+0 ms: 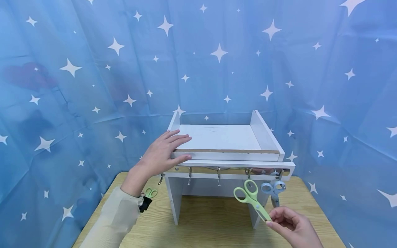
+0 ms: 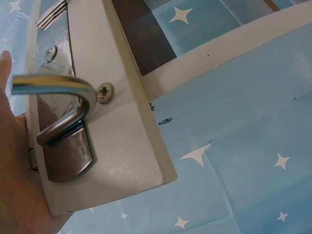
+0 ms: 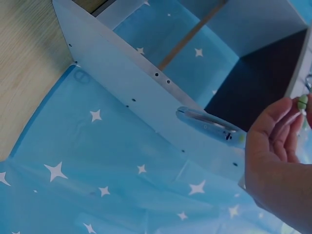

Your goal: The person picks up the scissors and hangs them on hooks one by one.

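Note:
My right hand pinches green scissors near the blade end, handle loops up. One loop is just under a hook on the white shelf's front rail; I cannot tell whether it touches. Blue scissors hang blades down from the rightmost hook, right beside the green pair. In the right wrist view, only a small green end shows between thumb and fingers. My left hand rests on the front left corner of the white shelf, fingers spread over the top and thumb along the front.
More green scissors lie on the wooden table, partly behind my left wrist. Other metal hooks line the rail, and one large hook fills the left wrist view. A blue star-patterned curtain stands behind.

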`<control>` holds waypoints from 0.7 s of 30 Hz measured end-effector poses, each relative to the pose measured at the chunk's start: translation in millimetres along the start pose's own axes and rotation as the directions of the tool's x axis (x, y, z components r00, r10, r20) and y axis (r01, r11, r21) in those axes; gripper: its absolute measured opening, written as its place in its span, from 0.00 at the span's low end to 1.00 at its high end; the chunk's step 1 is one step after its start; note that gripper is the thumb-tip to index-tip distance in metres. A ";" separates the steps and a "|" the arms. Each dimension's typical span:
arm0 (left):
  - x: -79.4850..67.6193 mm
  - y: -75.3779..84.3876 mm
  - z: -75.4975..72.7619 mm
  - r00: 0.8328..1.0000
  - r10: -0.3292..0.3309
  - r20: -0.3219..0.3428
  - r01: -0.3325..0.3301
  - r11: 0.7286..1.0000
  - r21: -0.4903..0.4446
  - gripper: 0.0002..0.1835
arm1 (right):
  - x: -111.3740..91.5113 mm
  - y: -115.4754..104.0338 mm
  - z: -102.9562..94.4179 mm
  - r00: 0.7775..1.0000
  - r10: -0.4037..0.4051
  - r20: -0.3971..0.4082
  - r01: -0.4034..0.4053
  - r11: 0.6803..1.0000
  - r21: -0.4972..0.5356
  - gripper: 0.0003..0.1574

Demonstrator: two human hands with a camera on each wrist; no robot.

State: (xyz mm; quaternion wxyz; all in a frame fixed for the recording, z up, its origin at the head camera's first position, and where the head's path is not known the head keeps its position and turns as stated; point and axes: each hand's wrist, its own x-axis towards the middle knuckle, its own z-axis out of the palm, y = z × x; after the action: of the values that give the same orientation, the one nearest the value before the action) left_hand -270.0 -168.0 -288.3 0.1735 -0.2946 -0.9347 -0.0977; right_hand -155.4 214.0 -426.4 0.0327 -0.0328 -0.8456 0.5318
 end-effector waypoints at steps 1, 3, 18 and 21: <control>0.2 0.0 0.1 1.000 0.001 -0.001 -0.001 1.000 0.001 0.34 | 0.0 -0.2 0.2 1.000 0.000 -0.001 0.000 1.000 -0.002 0.10; 0.3 -0.1 0.3 1.000 0.002 -0.003 -0.002 1.000 0.002 0.34 | 0.1 -0.6 0.4 1.000 0.003 -0.003 -0.003 1.000 -0.007 0.10; 0.0 0.5 0.0 1.000 -0.007 -0.001 0.007 1.000 -0.001 0.34 | 2.3 2.0 -0.3 0.999 0.048 0.006 -0.048 0.999 -0.003 0.11; -0.2 0.5 0.1 1.000 -0.007 -0.004 0.007 1.000 0.002 0.34 | 3.1 3.6 -0.6 0.998 0.053 0.018 -0.053 0.999 0.001 0.11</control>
State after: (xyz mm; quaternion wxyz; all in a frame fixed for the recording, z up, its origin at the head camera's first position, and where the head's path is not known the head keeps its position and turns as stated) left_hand -269.7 -167.7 -288.5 0.1755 -0.2910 -0.9354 -0.0979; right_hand -158.4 216.4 -429.3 0.0110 -0.0505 -0.8444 0.5333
